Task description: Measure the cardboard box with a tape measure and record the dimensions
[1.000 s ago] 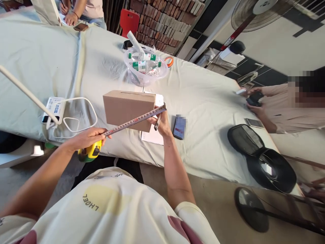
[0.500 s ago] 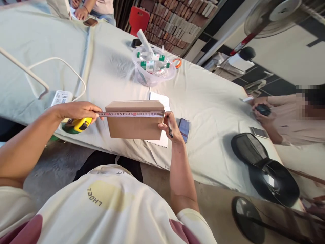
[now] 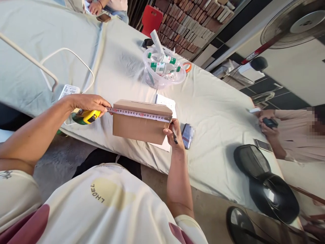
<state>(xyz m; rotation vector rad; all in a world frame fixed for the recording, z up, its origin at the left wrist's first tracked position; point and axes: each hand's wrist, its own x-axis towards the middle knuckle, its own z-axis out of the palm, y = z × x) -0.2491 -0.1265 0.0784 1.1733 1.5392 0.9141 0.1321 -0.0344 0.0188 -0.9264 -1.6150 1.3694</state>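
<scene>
Tape blade [image 3: 139,114] has swung along box [image 3: 138,129], both running left-right, near side of desk [image 3: 213,115]; your left grip [image 3: 92,102] pinches blade, right grip [image 3: 177,137] holds tip, pen [image 3: 174,134]; phone [image 3: 187,136] right, basin [image 3: 165,82] far.

Fairly bright, soft light fills the scene; the pale cloth-covered table [image 3: 213,112] shows diffuse shadows, and the glossy black object [image 3: 281,200] at right catches glare. Wide-angle distortion stretches the edges.

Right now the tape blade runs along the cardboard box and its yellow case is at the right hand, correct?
Not quite: the head view shows the yellow case at the left hand. The tape blade does run along the cardboard box.
</scene>
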